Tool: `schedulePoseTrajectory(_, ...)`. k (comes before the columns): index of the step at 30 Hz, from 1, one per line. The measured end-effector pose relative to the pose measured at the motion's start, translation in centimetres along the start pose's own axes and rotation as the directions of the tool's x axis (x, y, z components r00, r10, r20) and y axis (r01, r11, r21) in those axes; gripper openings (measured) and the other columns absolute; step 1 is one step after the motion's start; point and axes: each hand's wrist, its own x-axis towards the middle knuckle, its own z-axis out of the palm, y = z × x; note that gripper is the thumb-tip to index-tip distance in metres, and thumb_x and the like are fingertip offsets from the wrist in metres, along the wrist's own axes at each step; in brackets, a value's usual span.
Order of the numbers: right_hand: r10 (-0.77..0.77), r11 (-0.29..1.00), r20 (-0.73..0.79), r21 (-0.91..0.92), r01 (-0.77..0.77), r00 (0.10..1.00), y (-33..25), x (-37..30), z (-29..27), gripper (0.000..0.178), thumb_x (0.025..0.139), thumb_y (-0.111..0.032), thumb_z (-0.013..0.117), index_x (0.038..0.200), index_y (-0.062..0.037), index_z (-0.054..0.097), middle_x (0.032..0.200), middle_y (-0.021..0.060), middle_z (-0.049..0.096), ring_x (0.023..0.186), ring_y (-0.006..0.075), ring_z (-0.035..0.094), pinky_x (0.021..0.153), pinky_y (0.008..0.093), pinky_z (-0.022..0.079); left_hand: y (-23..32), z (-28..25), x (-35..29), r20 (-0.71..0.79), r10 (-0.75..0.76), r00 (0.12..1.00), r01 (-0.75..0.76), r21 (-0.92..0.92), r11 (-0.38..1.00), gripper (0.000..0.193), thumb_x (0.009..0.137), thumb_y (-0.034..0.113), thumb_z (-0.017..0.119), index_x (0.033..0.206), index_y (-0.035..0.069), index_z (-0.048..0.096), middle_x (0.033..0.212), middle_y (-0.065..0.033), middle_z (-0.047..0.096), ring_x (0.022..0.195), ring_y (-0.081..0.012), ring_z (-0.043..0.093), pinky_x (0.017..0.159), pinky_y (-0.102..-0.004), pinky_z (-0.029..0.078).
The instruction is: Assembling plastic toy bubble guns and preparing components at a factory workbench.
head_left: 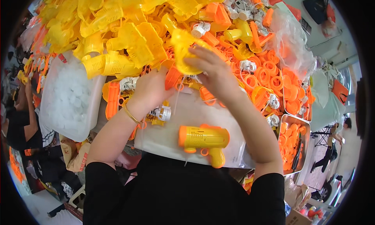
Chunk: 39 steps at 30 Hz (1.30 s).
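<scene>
My right hand grips a yellow plastic shell half of a toy bubble gun, slightly blurred, held above the work surface. My left hand is closed beside it, its fingers against an orange plastic part; the fingertips are partly hidden. A thin pale tube hangs below that part. On the pale work surface in front of me lies an assembled yellow and orange bubble gun, its handle toward me. Near my left wrist sits a white motor unit with wires.
Yellow shell halves are heaped at the far left. Orange rings and small parts pile up at right, beside metal trays of orange pieces. A translucent tub stands left. A clear plastic bag lies far right. Other people work at far left.
</scene>
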Motion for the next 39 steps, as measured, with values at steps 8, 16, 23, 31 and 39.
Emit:
schedulePoseTrajectory(8,0.267,0.859,-0.245,-0.377,-0.345,0.932,9.8,-4.8,-6.4,0.042,0.074,0.007,0.058,0.111,-0.0120,0.060,0.128,0.0093,0.052,0.119,0.0321,0.048,0.096,0.0380,0.044,0.6,-0.6,0.6,-0.107,0.025,0.994,-0.048,-0.226,0.973,0.043,0.068,0.024,0.072,0.100,0.000,0.055,0.094,-0.0160,0.061,0.085,-0.0279,0.060,0.076,-0.0364,0.048)
schedulePoseTrajectory(16,0.280,0.727,-0.253,-0.574,-0.377,0.926,9.7,-5.6,-5.8,0.054,0.070,-0.003,0.065,0.123,-0.0073,0.052,0.138,0.0190,0.038,0.127,0.0400,0.036,0.102,0.0453,0.035,0.8,0.3,0.4,-0.022,-0.053,0.998,0.040,-0.392,0.919,0.059,0.073,0.027,0.071,0.117,-0.001,0.043,0.104,-0.0196,0.058,0.095,-0.0300,0.059,0.082,-0.0383,0.047)
schedulePoseTrajectory(23,0.286,0.954,0.337,-0.189,-0.233,0.897,0.5,-0.6,0.9,0.087,0.063,-0.026,0.078,0.138,-0.0110,0.035,0.124,0.0188,0.049,0.113,0.0350,0.048,0.097,0.0444,0.037,1.2,1.0,0.7,-0.084,-0.041,0.996,-0.003,-0.467,0.884,0.063,0.072,0.020,0.073,0.122,0.000,0.039,0.100,-0.0178,0.058,0.091,-0.0256,0.059,0.080,-0.0357,0.047)
schedulePoseTrajectory(31,0.245,0.967,0.105,-0.097,-0.236,0.964,3.0,1.2,-3.5,0.088,0.060,-0.012,0.076,0.138,-0.0139,0.035,0.103,0.0121,0.058,0.103,0.0312,0.052,0.091,0.0415,0.042,0.9,-0.4,0.6,-0.503,0.143,0.852,-0.440,-0.541,0.716,0.061,0.078,0.022,0.071,0.125,0.001,0.039,0.092,-0.0098,0.057,0.082,-0.0181,0.055,0.073,-0.0293,0.046)
schedulePoseTrajectory(39,0.319,0.733,-0.102,-0.604,-0.314,0.942,8.5,-2.3,-3.5,0.071,0.070,-0.022,0.073,0.133,-0.0137,0.041,0.119,0.0131,0.051,0.111,0.0330,0.047,0.095,0.0448,0.038,-0.4,-1.1,-0.4,-0.167,0.382,0.909,-0.400,-0.090,0.912,0.015,0.080,0.008,0.059,0.094,0.004,0.062,0.085,-0.0111,0.060,0.084,-0.0280,0.058,0.071,-0.0370,0.047)
